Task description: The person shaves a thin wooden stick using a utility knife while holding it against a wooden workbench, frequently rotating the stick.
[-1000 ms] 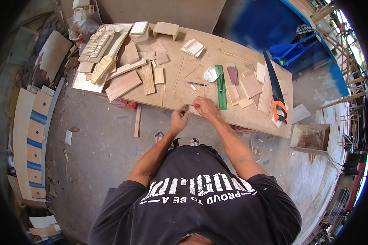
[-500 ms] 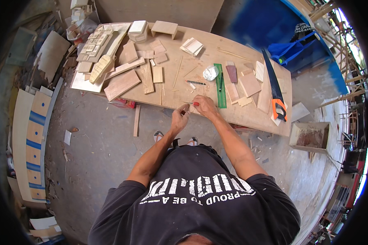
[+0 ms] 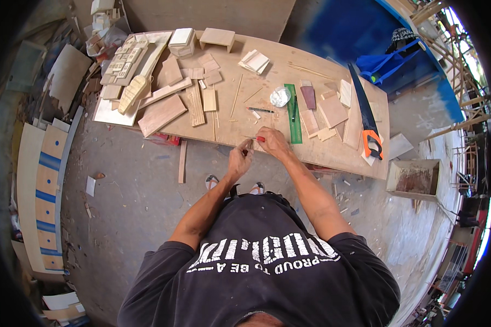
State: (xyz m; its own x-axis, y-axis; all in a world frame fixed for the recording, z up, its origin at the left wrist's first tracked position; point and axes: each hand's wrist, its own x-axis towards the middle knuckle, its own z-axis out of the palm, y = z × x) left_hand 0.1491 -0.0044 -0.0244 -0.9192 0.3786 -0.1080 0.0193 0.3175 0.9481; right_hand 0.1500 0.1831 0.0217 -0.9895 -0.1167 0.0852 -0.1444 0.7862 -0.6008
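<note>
At the near edge of the wooden workbench [image 3: 232, 128], my two hands are close together. My right hand [image 3: 274, 143] is closed on a small red-handled tool [image 3: 261, 139], whose thin end points toward the left hand. My left hand [image 3: 239, 159] has its fingers pinched together beside that end; a small dark bit shows between them, too small to name. Just beyond the hands lie a pencil [image 3: 261, 110] and a small white block [image 3: 255, 114]. A green ruler [image 3: 293, 115] and a crumpled, silvery-white round thing [image 3: 280, 96] are to the right of these.
A handsaw [image 3: 363, 106] with an orange handle lies at the bench's right, beside several wood offcuts [image 3: 333, 110]. More boards [image 3: 162, 114] and a wooden model piece [image 3: 133, 94] cover the left side. An open box [image 3: 414, 179] stands on the floor at right.
Both hands stay at the bench edge in nearly the same pose, with the red-handled tool still in the right. The view has shifted very slightly.
</note>
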